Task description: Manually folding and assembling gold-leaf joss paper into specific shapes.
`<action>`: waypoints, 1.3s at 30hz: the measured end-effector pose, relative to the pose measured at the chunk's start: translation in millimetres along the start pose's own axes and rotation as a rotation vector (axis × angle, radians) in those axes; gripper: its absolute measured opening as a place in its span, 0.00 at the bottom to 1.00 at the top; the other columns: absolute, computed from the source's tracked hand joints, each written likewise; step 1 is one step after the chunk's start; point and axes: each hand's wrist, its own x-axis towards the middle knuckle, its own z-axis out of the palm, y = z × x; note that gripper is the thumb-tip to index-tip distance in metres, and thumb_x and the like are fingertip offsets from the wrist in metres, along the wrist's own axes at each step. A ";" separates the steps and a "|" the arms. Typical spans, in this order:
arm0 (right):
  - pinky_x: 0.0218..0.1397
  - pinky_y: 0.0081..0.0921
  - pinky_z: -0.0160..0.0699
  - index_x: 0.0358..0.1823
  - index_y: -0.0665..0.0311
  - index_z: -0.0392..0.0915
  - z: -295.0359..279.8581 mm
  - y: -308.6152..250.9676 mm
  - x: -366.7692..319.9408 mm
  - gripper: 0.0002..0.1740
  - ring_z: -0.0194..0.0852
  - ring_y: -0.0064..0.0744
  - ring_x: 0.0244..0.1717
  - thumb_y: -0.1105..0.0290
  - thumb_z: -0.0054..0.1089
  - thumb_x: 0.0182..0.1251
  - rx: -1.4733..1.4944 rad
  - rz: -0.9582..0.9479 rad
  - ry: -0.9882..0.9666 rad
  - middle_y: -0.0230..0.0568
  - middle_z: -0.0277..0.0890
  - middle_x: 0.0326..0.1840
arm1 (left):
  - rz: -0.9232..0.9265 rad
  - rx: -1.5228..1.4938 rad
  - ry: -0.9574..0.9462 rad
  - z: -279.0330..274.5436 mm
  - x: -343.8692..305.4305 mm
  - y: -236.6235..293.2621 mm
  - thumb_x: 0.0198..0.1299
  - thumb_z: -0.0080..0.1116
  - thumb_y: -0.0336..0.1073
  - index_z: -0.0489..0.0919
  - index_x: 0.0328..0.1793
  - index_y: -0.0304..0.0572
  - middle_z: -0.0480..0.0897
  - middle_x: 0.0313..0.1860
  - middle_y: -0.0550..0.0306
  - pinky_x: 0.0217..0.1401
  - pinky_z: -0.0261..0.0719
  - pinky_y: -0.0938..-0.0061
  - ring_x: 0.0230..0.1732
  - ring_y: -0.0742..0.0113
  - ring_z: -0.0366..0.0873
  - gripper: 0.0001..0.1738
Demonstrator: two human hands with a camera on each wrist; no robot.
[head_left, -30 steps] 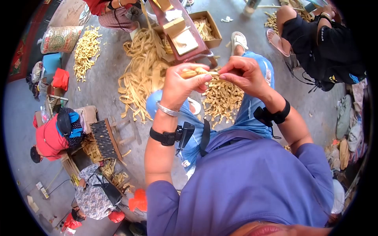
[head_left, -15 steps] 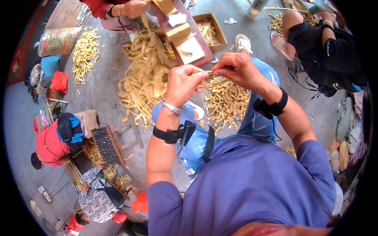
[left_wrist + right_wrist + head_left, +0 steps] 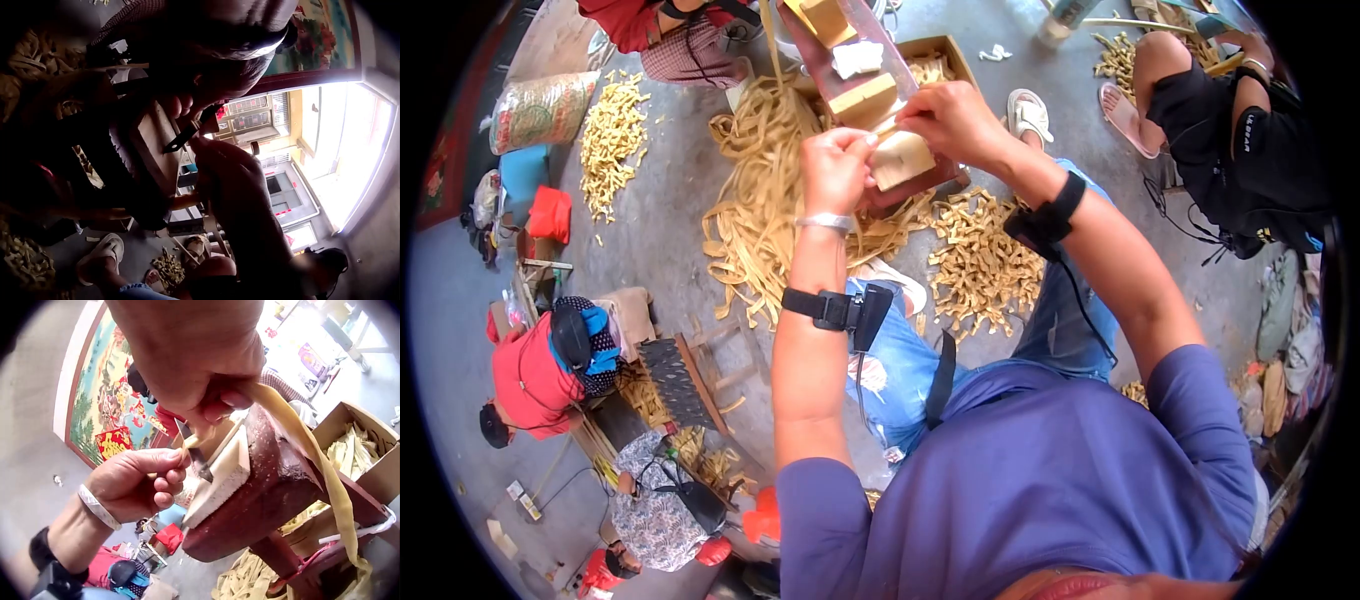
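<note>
In the right wrist view, a metal blade (image 3: 201,465) stands at a pale wooden block (image 3: 220,484) on the dark red bench (image 3: 228,522). My left hand (image 3: 128,484) pinches a short yellowish strip end beside the blade. Above, my right hand (image 3: 194,356) grips the strip (image 3: 331,472), whose long tail hangs down to the right. The head view shows my left hand (image 3: 835,172) and right hand (image 3: 955,122) close together over the block (image 3: 902,160). In the dark left wrist view, the blade (image 3: 181,137) lies between my left hand (image 3: 219,75) and right hand (image 3: 234,178).
Loose strips (image 3: 765,200) lie left of the bench, and a pile of short knotted pieces (image 3: 985,260) lies on the floor near my knee. A cardboard box (image 3: 960,65) stands behind the bench. Other people sit left, right and at the top left.
Both hands have moved forward from above my lap to the block on the bench. The strip between them has gone along. The person at the top left has drawn a hand back.
</note>
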 end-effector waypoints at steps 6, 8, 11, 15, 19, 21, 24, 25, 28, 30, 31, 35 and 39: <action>0.32 0.19 0.76 0.35 0.67 0.83 -11.6 10.6 -17.0 0.09 0.76 0.18 0.27 0.68 0.66 0.60 0.307 0.415 0.100 0.36 0.80 0.23 | -0.189 -0.177 -0.105 -10.0 -20.6 0.9 0.64 0.56 0.32 0.81 0.40 0.31 0.80 0.26 0.57 0.19 0.80 0.80 0.18 0.76 0.74 0.09; 0.34 0.17 0.77 0.37 0.69 0.82 -21.1 6.4 -27.7 0.09 0.76 0.17 0.30 0.69 0.63 0.63 0.650 0.369 0.189 0.35 0.82 0.28 | -0.232 -0.275 -0.251 1.2 -42.6 -1.4 0.68 0.52 0.38 0.80 0.44 0.30 0.82 0.30 0.54 0.23 0.83 0.79 0.22 0.73 0.78 0.15; 0.41 0.17 0.77 0.43 0.68 0.79 -39.8 -16.8 -50.7 0.09 0.77 0.18 0.35 0.70 0.59 0.67 0.783 0.322 0.144 0.34 0.82 0.34 | -0.303 -0.071 -0.393 31.3 -76.5 -4.7 0.70 0.48 0.47 0.79 0.51 0.29 0.84 0.40 0.51 0.38 0.83 0.74 0.35 0.67 0.82 0.24; 0.45 0.18 0.78 0.44 0.69 0.77 -52.0 -49.8 -92.3 0.10 0.79 0.20 0.40 0.70 0.58 0.68 0.896 0.285 0.031 0.36 0.81 0.37 | -0.345 -0.231 -0.383 66.7 -99.1 -22.2 0.72 0.41 0.52 0.78 0.54 0.31 0.84 0.46 0.48 0.52 0.76 0.71 0.43 0.56 0.83 0.28; 0.45 0.17 0.78 0.44 0.72 0.77 -55.1 -72.8 -141.6 0.09 0.78 0.20 0.40 0.74 0.57 0.67 0.989 0.288 -0.085 0.37 0.81 0.39 | -0.300 -0.634 -0.288 76.8 -112.7 -0.4 0.65 0.55 0.41 0.78 0.49 0.39 0.83 0.38 0.58 0.31 0.82 0.68 0.34 0.66 0.82 0.14; 0.46 0.17 0.77 0.44 0.71 0.76 -60.9 -76.7 -162.1 0.08 0.78 0.21 0.41 0.74 0.56 0.68 0.919 0.241 -0.023 0.37 0.81 0.40 | -0.260 -0.632 -0.174 90.0 -135.7 25.3 0.58 0.62 0.31 0.80 0.42 0.33 0.82 0.31 0.55 0.28 0.79 0.79 0.26 0.72 0.78 0.09; 0.46 0.17 0.77 0.44 0.68 0.75 -86.9 -97.8 -172.0 0.08 0.77 0.20 0.43 0.72 0.54 0.69 0.784 0.124 0.206 0.36 0.80 0.42 | 0.117 -0.309 -0.325 90.2 -161.5 60.8 0.56 0.64 0.26 0.83 0.42 0.34 0.83 0.32 0.63 0.31 0.75 0.85 0.31 0.79 0.79 0.07; 0.46 0.16 0.76 0.44 0.68 0.74 -94.8 -107.0 -167.5 0.07 0.77 0.19 0.43 0.71 0.54 0.70 0.726 0.045 0.328 0.35 0.80 0.42 | 0.215 -0.129 -0.361 85.9 -171.0 79.3 0.57 0.63 0.26 0.83 0.40 0.33 0.83 0.32 0.63 0.32 0.75 0.85 0.31 0.79 0.78 0.06; 0.40 0.15 0.74 0.44 0.65 0.73 -104.3 -122.4 -164.1 0.08 0.73 0.15 0.40 0.68 0.53 0.71 0.759 -0.007 0.361 0.30 0.77 0.39 | 0.440 0.354 -0.369 82.7 -196.0 120.5 0.56 0.62 0.26 0.82 0.37 0.33 0.83 0.31 0.62 0.32 0.75 0.84 0.29 0.79 0.78 0.05; 0.37 0.14 0.73 0.43 0.66 0.74 -104.0 -120.4 -163.5 0.08 0.71 0.14 0.37 0.68 0.54 0.70 0.686 0.043 0.292 0.29 0.76 0.36 | 0.590 0.549 -0.256 81.6 -206.7 125.1 0.52 0.61 0.28 0.81 0.33 0.35 0.82 0.29 0.57 0.32 0.75 0.76 0.27 0.69 0.78 0.04; 0.35 0.13 0.70 0.40 0.66 0.76 -102.9 -123.7 -162.9 0.08 0.70 0.12 0.35 0.68 0.57 0.69 0.665 0.089 0.316 0.27 0.76 0.33 | 0.679 0.592 -0.159 81.3 -210.5 123.8 0.50 0.60 0.31 0.80 0.30 0.37 0.80 0.27 0.52 0.32 0.75 0.70 0.27 0.60 0.78 0.05; 0.37 0.14 0.71 0.41 0.66 0.79 -102.2 -110.5 -169.9 0.09 0.71 0.14 0.35 0.68 0.59 0.66 0.686 0.154 -0.057 0.27 0.77 0.33 | 0.840 0.602 0.044 83.6 -215.7 112.4 0.46 0.59 0.29 0.77 0.30 0.41 0.77 0.25 0.50 0.31 0.75 0.62 0.26 0.52 0.77 0.04; 0.46 0.16 0.72 0.41 0.66 0.79 -102.9 -112.3 -175.1 0.10 0.72 0.15 0.41 0.66 0.57 0.68 0.902 0.097 -0.108 0.26 0.77 0.37 | 0.761 0.462 0.133 81.9 -215.3 108.6 0.46 0.61 0.24 0.75 0.30 0.41 0.76 0.24 0.53 0.28 0.75 0.67 0.24 0.56 0.76 0.07</action>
